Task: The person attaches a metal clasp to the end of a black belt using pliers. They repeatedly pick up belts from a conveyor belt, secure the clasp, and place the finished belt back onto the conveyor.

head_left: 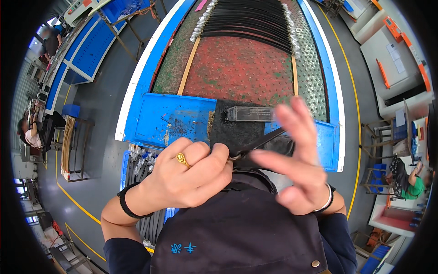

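My left hand (194,171) is closed, its thumb and fingers pinching the metal end, perhaps a buckle, of a black strap (268,138) just above my lap. The strap slants up and right from there toward my right hand (299,171). That hand is open, its fingers spread and smeared by motion, and I cannot tell whether it touches the strap. Beyond both hands, a clear block-like piece (250,113) rests on a black pad (223,130) at the near edge of the blue bench (175,114).
Several black straps (246,23) lie side by side across two wooden strips on the bench, their ends wrapped in clear plastic. A blue bin (124,169) with more straps stands below left. People sit at far left (34,134) and far right (413,185).
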Tool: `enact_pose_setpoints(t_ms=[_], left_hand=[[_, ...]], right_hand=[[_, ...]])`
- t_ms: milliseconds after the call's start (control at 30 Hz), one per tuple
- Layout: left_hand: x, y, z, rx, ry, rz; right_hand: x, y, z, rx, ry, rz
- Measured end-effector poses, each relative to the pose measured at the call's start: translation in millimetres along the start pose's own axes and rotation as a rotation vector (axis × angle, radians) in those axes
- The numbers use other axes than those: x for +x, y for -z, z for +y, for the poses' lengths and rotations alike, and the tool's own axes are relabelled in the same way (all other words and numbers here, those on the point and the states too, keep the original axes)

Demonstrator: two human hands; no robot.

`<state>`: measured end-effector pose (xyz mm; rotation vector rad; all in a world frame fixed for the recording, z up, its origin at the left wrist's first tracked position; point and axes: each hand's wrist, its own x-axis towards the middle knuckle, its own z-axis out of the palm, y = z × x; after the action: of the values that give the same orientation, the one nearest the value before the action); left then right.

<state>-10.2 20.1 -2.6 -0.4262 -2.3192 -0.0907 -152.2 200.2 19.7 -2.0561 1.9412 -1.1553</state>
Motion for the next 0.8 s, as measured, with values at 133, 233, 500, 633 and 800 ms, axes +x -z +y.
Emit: enact_pose_setpoints(t_ms=[133, 233, 500, 633, 800], left_hand=[[-9, 3, -8, -0.062, 0.107, -0.050], [-23, 9, -16, -0.067, 0.227, -0.022], [-20, 27, -25, -0.255, 0.486, -0.028], [-13, 32, -24, -0.393, 0.508, -0.042], [-3, 31, -22, -0.526, 0.468, -0.142]], right_hand=[[-31, -8, 23, 0.092, -0.057, 0.669], [-68, -15, 59, -0.247, -0.259, 0.662], [-189, -112, 141, -0.547, -0.619, -0.050], [-154, -61, 132, -0.666, -0.651, 0.007], [-67, 14, 57, -0.467, -0.315, 0.314]])
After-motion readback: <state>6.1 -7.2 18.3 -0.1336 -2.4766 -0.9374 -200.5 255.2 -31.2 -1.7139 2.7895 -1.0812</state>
